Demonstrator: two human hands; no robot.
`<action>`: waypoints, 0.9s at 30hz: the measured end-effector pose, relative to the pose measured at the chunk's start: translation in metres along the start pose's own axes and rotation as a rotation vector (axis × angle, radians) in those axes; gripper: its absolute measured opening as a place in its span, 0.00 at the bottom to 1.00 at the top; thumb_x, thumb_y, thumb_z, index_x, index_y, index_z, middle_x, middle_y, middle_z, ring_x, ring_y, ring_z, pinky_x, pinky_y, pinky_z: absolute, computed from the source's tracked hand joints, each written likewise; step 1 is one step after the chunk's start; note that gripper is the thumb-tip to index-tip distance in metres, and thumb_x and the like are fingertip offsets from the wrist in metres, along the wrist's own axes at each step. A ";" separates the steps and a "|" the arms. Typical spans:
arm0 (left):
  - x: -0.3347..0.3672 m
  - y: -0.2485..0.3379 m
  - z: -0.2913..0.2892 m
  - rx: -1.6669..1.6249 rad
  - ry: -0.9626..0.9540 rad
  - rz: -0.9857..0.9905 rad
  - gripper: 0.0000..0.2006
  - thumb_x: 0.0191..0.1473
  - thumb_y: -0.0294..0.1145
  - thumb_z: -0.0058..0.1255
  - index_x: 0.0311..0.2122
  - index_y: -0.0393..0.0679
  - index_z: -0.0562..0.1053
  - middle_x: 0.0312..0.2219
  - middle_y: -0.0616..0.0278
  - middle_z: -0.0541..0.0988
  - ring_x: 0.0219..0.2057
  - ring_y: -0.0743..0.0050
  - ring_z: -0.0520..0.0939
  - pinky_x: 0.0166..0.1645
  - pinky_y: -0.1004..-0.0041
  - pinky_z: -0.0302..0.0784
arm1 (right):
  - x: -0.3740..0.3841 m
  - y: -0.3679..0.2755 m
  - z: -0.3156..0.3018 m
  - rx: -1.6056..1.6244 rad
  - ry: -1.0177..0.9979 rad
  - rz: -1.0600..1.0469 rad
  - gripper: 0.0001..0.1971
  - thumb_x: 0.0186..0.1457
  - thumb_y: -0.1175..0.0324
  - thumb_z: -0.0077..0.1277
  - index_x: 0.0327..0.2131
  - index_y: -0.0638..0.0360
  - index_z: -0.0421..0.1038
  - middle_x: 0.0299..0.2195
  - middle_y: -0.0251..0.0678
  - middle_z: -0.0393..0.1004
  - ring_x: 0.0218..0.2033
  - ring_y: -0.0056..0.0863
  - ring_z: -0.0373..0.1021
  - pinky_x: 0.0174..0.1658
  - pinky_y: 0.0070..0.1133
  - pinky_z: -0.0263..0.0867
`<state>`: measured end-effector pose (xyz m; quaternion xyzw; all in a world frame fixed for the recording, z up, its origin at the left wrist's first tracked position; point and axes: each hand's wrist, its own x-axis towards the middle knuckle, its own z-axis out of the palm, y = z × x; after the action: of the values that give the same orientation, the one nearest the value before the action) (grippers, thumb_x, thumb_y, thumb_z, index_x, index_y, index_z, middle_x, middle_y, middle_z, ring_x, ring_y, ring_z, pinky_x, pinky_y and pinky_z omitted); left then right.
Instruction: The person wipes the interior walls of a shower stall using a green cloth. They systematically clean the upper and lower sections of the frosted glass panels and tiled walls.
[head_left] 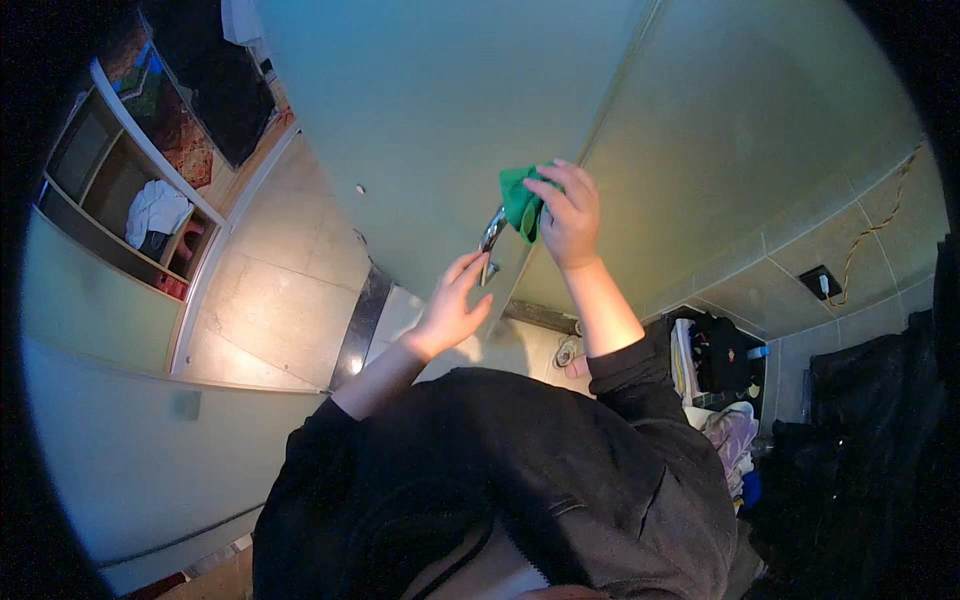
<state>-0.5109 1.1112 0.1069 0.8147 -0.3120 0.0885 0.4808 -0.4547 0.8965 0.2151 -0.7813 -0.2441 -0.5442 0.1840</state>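
A shiny curved metal handle (492, 230) is fixed to a frosted glass door (430, 110). My right hand (573, 220) pinches a folded green cloth (517, 200) against the handle's upper end, which the cloth covers. At the lower end, my left hand (448, 312) touches the metal with its fingertips. Its fingers are stretched out and the thumb stands apart from them.
Left of the door, wooden shelves (100, 195) hold a white cloth (158, 210). On the right, a tiled wall has a black socket (820, 284) with a plugged-in cable. Dark clothes (870, 400) hang at far right, near a dark shelf of folded items (715, 355).
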 end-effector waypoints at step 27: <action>0.123 -0.036 -0.018 -0.404 -0.059 0.012 0.40 0.51 0.32 0.62 0.66 0.41 0.54 0.59 0.48 0.66 0.60 0.55 0.67 0.63 0.61 0.63 | 0.009 0.010 0.031 0.044 -0.105 -0.008 0.12 0.40 0.76 0.58 0.33 0.50 0.79 0.38 0.34 0.78 0.45 0.38 0.74 0.48 0.32 0.71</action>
<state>-0.3901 1.0864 0.1444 0.7021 -0.3421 0.0030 0.6246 -0.4222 0.9072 0.2129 -0.8037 -0.2684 -0.4975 0.1859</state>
